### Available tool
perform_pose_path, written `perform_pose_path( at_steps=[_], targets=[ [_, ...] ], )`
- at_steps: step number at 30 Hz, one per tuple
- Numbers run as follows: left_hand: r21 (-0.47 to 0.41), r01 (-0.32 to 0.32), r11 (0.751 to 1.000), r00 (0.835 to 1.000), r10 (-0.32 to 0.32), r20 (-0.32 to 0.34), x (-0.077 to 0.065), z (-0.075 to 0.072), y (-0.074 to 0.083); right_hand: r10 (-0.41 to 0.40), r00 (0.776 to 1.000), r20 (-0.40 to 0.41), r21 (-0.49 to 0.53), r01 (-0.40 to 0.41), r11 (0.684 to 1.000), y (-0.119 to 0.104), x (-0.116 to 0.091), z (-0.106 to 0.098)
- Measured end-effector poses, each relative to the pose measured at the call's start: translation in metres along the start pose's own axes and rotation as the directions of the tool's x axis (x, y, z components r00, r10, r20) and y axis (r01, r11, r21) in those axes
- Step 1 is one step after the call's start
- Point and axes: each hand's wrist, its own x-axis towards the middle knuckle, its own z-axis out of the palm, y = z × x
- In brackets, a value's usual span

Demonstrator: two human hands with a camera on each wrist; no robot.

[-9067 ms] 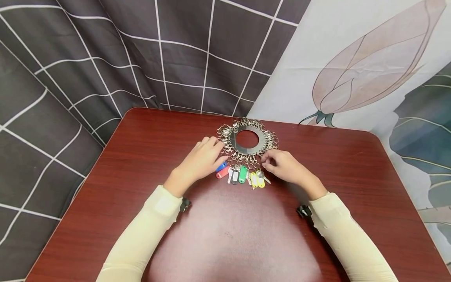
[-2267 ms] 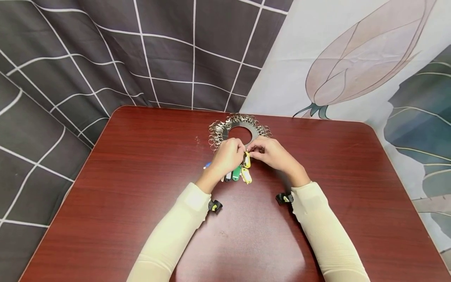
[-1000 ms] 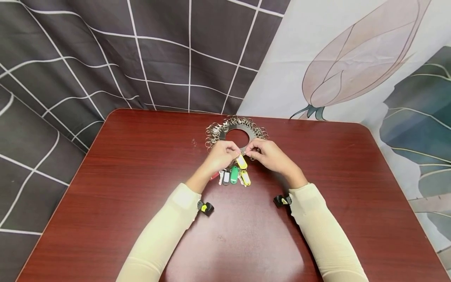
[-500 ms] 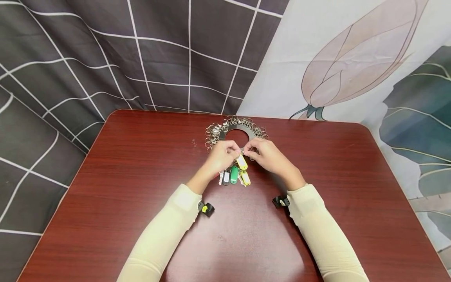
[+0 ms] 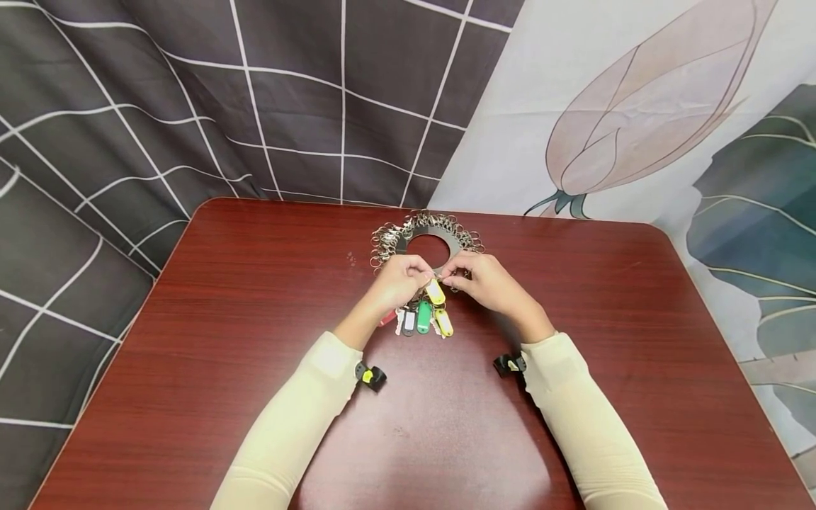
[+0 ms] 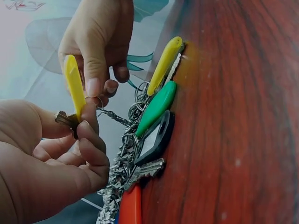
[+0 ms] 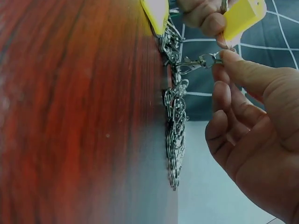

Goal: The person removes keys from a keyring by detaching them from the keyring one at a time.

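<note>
My left hand (image 5: 397,285) pinches a dark key (image 6: 67,119) with a yellow key tag (image 6: 74,86) standing up beside it. The thumb and forefinger of my right hand (image 5: 483,282) pinch a small metal key ring (image 7: 217,57) at the end of a swivel clasp (image 7: 192,62). The clasp stretches up from the round grey key holder (image 5: 454,242), whose rim is lined with metal clasps and rings. Both hands meet over the holder's near edge, fingertips close together. Below them hang a green key tag (image 5: 423,316), a black key tag (image 5: 409,321) and a second yellow key tag (image 5: 444,322).
A red key tag (image 6: 130,205) and a silver key (image 6: 145,173) lie left of the black tag, partly behind my left hand in the head view. The reddish-brown table (image 5: 268,297) ends at a dark checked curtain (image 5: 293,106) and a pale flower-print cloth (image 5: 510,142).
Earlier the hands were apart at the holder's sides and both yellow tags lay on the table. They have come together, with one yellow tag lifted. Over the last second they hardly move.
</note>
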Motion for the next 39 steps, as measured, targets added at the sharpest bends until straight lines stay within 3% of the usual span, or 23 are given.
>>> perform_pose_path(
  at_steps=[4, 9, 13, 17, 27, 39],
  targets=[
    [0.151, -0.076, 0.986, 0.996, 0.081, -0.03, -0.003, 0.001, 0.003, 0.026, 1.0, 0.003, -0.019, -0.026, 0.999, -0.002, 0.001, 0.0],
    [0.314, -0.147, 0.938, 0.985, 0.166, -0.034, -0.008, 0.002, 0.008, 0.026, 1.0, 0.0, -0.1, -0.026, 0.995, -0.007, 0.001, 0.001],
    [0.39, -0.18, 0.903, 0.978, 0.209, -0.031, -0.011, 0.004, 0.012, 0.025, 1.0, -0.003, -0.155, -0.026, 0.988, -0.011, 0.003, 0.001],
    [0.35, -0.178, 0.92, 0.978, 0.204, -0.039, -0.009, 0.003, 0.01, 0.018, 1.0, -0.007, -0.156, -0.019, 0.988, -0.012, 0.003, 0.0],
    [0.104, -0.132, 0.986, 0.991, 0.135, -0.026, -0.007, 0.002, 0.004, -0.032, 0.999, 0.017, -0.057, 0.033, 0.998, 0.0, -0.001, -0.001],
    [0.123, -0.122, 0.985, 0.992, 0.122, 0.007, -0.008, 0.002, 0.005, 0.029, 0.999, 0.027, -0.046, -0.028, 0.999, -0.003, 0.0, -0.001]
  ],
)
